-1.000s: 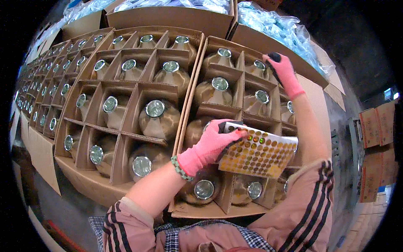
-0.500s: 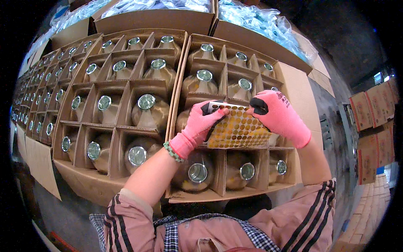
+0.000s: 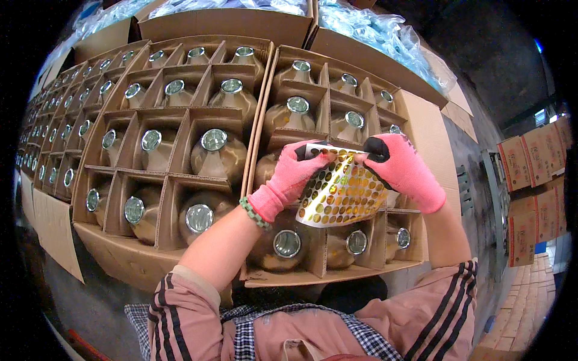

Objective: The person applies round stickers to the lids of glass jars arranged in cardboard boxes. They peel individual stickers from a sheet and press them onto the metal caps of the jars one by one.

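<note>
A sheet of round gold stickers [image 3: 342, 191] is stretched between my hands above an open divided carton [image 3: 337, 278]. My left hand [image 3: 291, 175], in a pink glove with dark fingertips, pinches the sheet's upper left part. At its upper right edge, the thumb and fingers of my right hand [image 3: 402, 166], gloved alike, are pressed together on the sheet. It curves and catches the light. Below stand round glass vessels with shiny rims, one per compartment; a vessel [image 3: 285, 245] is just under my left wrist. My gloves and the sheet hide some compartments.
More divided cartons [image 3: 120, 253] of the same glass vessels reach away to the left. Behind them are boxes [image 3: 223, 31] filled with items in clear plastic bags [image 3: 373, 36]. A raised carton flap [image 3: 430, 144] borders the right side. Stacked cartons [image 3: 533, 156] stand farther right.
The sheet of stickers has bent and tilted, now showing bright glare and a pale lower left edge. Both hands keep hold of it, with the right hand slightly lower.
</note>
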A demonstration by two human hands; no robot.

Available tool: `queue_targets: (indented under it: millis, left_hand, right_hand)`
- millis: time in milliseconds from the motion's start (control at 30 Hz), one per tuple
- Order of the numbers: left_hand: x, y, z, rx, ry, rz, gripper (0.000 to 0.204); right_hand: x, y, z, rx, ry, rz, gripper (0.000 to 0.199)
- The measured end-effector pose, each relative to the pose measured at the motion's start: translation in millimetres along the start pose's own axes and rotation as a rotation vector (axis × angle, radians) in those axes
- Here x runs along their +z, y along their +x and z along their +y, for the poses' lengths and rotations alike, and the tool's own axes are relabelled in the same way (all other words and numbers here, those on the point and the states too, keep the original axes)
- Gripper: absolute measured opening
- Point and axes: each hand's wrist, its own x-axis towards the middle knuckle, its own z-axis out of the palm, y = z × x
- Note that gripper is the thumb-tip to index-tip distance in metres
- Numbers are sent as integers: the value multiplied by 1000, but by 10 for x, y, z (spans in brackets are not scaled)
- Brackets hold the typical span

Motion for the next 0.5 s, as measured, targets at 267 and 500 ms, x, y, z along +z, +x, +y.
queue_targets:
  millis: [267, 500]
  left_hand:
    - [23, 7, 6, 10, 37, -1, 21]
    - [65, -23, 62, -49, -44, 47, 15]
  right_hand:
    - [18, 8, 59, -6, 63, 24, 26]
    - [22, 0, 59, -62, -50, 28, 27]
